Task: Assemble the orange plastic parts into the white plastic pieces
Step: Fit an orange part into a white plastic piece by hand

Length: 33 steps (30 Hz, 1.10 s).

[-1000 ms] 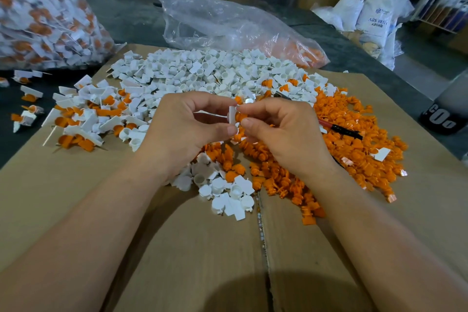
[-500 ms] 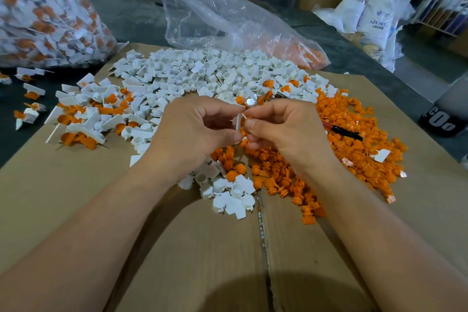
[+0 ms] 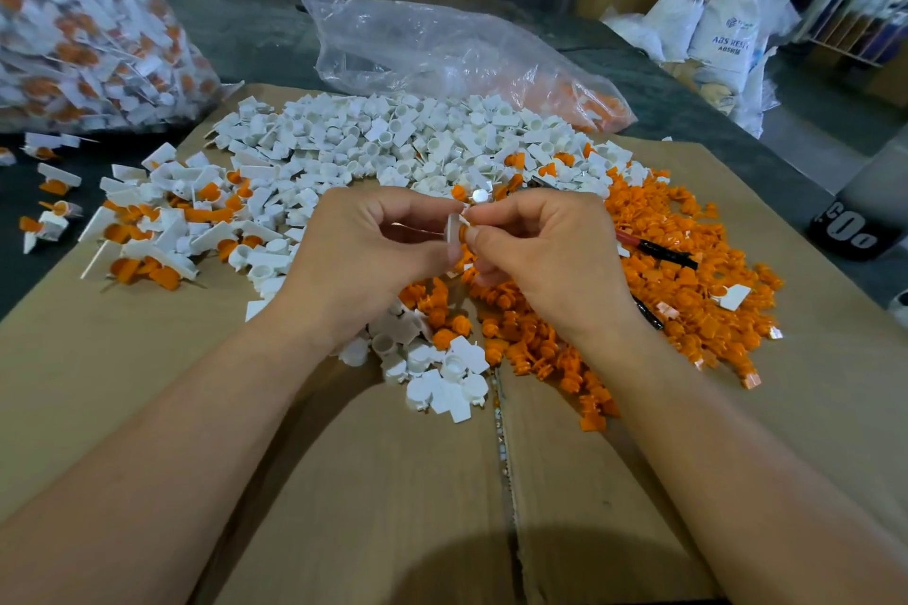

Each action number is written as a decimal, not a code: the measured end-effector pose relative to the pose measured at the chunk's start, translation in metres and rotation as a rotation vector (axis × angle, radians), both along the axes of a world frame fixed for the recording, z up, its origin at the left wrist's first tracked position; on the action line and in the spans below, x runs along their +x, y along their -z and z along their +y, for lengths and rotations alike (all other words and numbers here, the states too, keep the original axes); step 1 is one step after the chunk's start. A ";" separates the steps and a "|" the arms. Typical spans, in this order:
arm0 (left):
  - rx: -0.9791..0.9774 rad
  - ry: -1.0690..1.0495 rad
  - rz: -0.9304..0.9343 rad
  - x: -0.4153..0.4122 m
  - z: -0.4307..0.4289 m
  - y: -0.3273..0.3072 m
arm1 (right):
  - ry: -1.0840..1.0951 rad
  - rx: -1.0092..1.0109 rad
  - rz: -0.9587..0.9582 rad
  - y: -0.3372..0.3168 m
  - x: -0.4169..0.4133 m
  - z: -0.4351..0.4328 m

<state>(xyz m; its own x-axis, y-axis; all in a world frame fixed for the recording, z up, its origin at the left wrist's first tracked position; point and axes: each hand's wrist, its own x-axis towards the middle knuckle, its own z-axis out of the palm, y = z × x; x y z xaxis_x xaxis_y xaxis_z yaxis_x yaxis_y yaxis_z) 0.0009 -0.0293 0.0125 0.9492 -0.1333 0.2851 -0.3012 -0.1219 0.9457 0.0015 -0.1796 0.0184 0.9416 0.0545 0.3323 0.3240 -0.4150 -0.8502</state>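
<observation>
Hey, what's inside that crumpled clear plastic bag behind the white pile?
Orange parts show through the clear plastic bag's right end. Glare and folds hide whether anything else lies inside.

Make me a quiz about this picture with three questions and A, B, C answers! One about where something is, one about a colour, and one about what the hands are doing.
1. Where does the big orange heap lie?
A) on the cardboard, right of the hands
B) in a red bucket
C) on a chair

2. What colour is the piece that the left hand pinches?
A) blue
B) white
C) green

3. What are the two hands doing?
A) lying flat on the cardboard
B) pointing at the ceiling
C) pinching small parts, fingertips together

Answers:
1 A: the orange heap spreads over the cardboard beside the right hand.
2 B: the piece between the left thumb and finger is white.
3 C: both hands meet above the heaps, the right one pinching an orange part against the piece.
</observation>
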 end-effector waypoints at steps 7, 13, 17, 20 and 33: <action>-0.147 -0.095 0.127 0.003 0.000 -0.001 | -0.126 -0.011 -0.011 0.004 0.000 0.002; -0.255 -0.103 0.231 0.005 -0.001 -0.002 | -0.148 -0.140 -0.208 0.003 0.001 0.001; -0.360 -0.045 0.338 0.004 0.000 -0.005 | -0.178 -0.135 -0.283 0.004 0.003 -0.001; -0.419 -0.014 0.397 0.003 0.000 -0.006 | -0.188 -0.135 -0.301 0.006 0.005 -0.001; -0.387 -0.018 0.413 0.002 -0.001 -0.006 | -0.140 -0.233 -0.421 0.009 0.007 -0.001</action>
<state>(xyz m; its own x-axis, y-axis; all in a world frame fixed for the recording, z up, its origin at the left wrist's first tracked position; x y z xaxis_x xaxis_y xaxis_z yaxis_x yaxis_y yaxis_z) 0.0029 -0.0307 0.0188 0.9934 -0.0755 -0.0860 0.1027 0.2558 0.9613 0.0082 -0.1806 0.0094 0.7072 0.2887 0.6454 0.6848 -0.5068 -0.5236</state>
